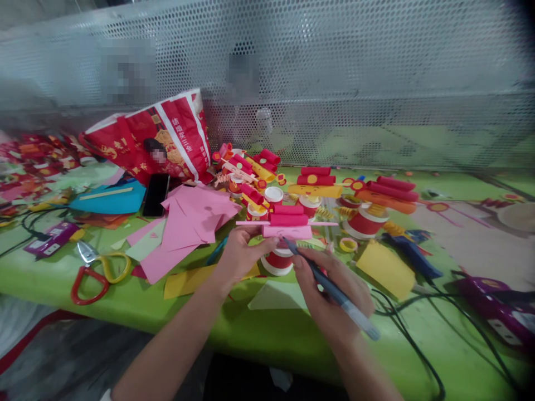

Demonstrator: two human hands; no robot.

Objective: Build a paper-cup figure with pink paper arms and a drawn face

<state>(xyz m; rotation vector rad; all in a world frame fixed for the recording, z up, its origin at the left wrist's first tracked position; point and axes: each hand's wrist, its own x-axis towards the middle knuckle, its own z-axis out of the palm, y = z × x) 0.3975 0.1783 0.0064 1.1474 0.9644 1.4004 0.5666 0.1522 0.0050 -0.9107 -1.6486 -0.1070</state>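
Note:
A small paper figure stands upright before me: red rolls [287,219] on top, a pink roll [296,231] with a drawn face, and a red and white paper cup [277,264] beneath. A thin pink strip [324,224] sticks out at both sides. My left hand [241,252] is closed on the figure's left side, thumb against the pink roll. In my right hand [338,278] is a dark grey marker pen [351,311], its tip touching or just off the pink roll near the face. The figure hides part of the left fingers.
Similar paper figures [370,218] stand behind and to the right. Pink paper sheets [192,217], a black phone [156,195], scissors [90,275] and a red bag [154,139] lie leftward. A blue glue gun [413,256], yellow paper [387,269] and black cables [401,323] are at right.

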